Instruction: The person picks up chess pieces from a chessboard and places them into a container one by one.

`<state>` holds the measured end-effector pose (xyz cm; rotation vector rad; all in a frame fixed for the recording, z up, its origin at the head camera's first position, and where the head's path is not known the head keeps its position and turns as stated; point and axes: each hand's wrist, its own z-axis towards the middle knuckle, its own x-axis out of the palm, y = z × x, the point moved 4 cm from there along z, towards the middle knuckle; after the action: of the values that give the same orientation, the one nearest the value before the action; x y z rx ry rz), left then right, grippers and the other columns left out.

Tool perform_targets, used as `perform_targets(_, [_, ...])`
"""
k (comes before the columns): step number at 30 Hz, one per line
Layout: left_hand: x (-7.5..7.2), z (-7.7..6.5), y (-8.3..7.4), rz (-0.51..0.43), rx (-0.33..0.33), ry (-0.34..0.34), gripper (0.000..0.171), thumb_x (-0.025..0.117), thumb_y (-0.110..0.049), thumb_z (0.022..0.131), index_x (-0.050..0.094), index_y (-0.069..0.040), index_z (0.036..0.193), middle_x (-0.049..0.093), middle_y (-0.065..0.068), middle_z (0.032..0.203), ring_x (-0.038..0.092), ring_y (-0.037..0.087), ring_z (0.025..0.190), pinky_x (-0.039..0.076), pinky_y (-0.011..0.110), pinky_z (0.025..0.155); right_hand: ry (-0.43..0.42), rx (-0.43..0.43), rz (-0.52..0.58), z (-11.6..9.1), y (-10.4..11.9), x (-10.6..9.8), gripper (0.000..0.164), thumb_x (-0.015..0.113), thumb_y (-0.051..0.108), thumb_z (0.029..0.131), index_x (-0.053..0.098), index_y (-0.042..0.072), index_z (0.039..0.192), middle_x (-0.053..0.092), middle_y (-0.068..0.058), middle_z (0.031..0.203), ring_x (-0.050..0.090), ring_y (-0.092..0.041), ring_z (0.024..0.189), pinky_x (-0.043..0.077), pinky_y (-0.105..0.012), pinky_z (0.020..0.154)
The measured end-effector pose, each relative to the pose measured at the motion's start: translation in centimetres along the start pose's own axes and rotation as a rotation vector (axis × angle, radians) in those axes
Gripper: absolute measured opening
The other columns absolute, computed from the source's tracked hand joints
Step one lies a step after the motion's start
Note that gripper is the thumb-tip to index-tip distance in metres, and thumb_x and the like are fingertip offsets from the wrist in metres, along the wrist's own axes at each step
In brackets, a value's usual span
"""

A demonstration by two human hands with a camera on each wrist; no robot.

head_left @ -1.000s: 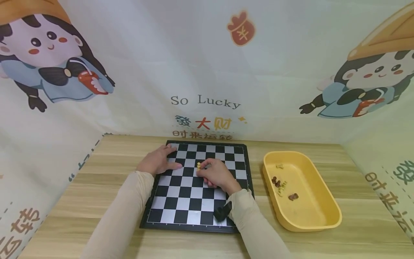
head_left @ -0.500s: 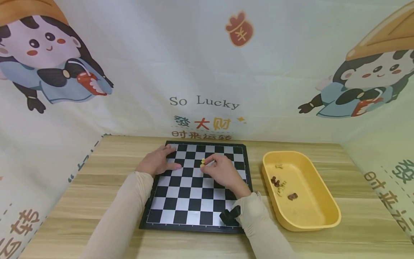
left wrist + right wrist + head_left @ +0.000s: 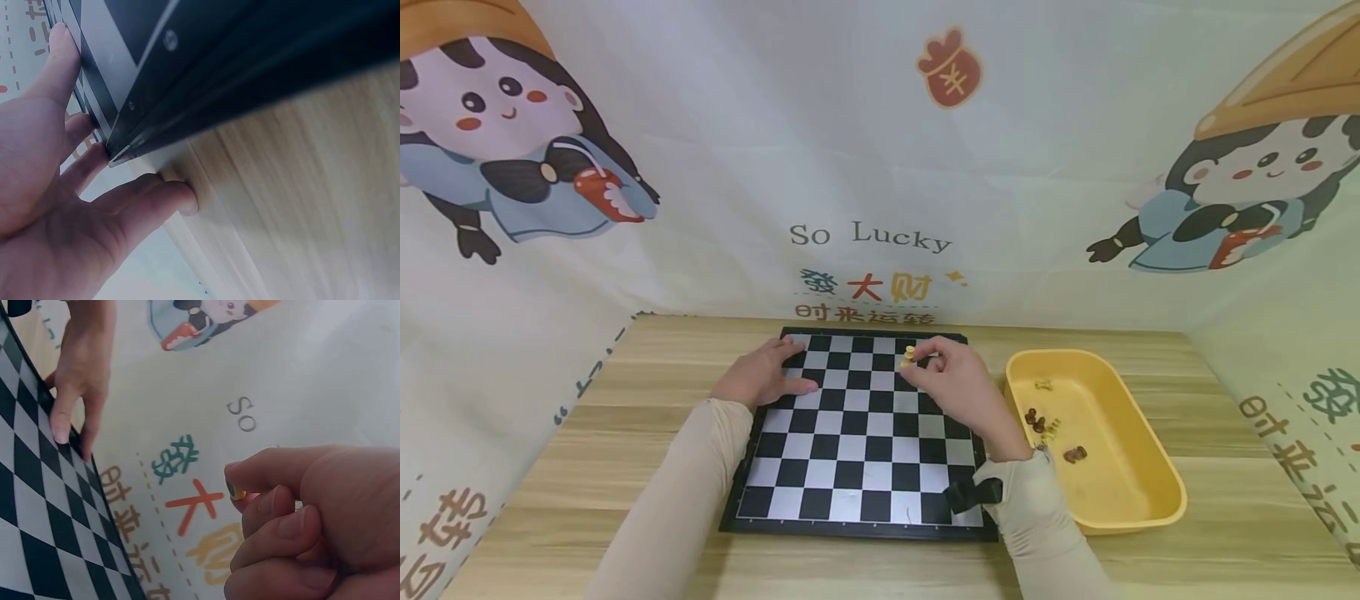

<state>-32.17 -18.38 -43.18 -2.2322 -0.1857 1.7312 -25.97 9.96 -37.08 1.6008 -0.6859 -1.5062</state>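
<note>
A black-and-white chessboard (image 3: 857, 450) lies on the wooden table. My left hand (image 3: 758, 373) rests at its far left corner, thumb and some fingertips on the board. In the left wrist view two fingers (image 3: 178, 201) of that hand reach past the board's edge onto the wood. Between thumb and index finger my right hand (image 3: 961, 385) pinches a small yellow chess piece (image 3: 908, 353), held over the board's far right part. The right wrist view shows only the end of the chess piece (image 3: 236, 492); the fingers hide the rest.
Right of the board stands a yellow tray (image 3: 1138, 450) with several small chess pieces, some yellow, some dark brown (image 3: 1075, 454). A printed cloth (image 3: 737, 167) hangs as a wall behind the table and along both sides.
My right hand has moved with the yellow chess piece from mid-board toward the far right, away from me. The left hand has stayed at the board's corner.
</note>
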Motion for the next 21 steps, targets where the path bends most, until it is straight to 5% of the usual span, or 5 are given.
perform_targets(21, [0.0, -0.1, -0.1, -0.004, -0.027, 0.000, 0.086, 0.073, -0.050, 0.091, 0.036, -0.013, 0.159, 0.024, 0.018, 0.169, 0.028, 0.045, 0.154, 0.031, 0.058, 0.124, -0.102, -0.011, -0.093, -2.5, 0.0, -5.3, 0.028, 0.071, 0.025, 0.095, 0.069, 0.008, 0.117, 0.044, 0.003, 0.062, 0.040, -0.015, 0.052, 0.029, -0.023, 0.045])
